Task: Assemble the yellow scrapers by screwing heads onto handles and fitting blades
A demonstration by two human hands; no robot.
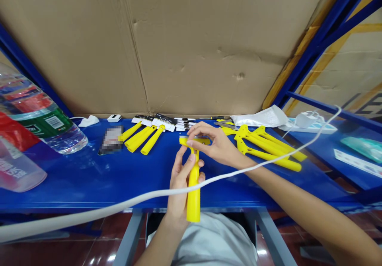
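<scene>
A yellow scraper [194, 194] with a T-shaped head stands almost upright in front of me, handle end towards my body. My left hand [180, 178] is wrapped around its handle just below the head. At the head, my right hand [213, 140] pinches with thumb and fingers, hiding part of it. A light strip, perhaps a blade, shows along the head's left edge. Several similar yellow scrapers [262, 144] lie to the right of my hands. On the left are scrapers with yellow handles [146, 138] and black-and-white cards [164, 122] over their heads.
A white cable [143, 196] crosses the view in front of my forearms. On the blue table [119, 182] stand a large water bottle [44, 115] and a clear plastic cup [20, 170] at left. A white packet [259, 117] and power strip [322, 127] lie back right. Cardboard [193, 51] backs the table.
</scene>
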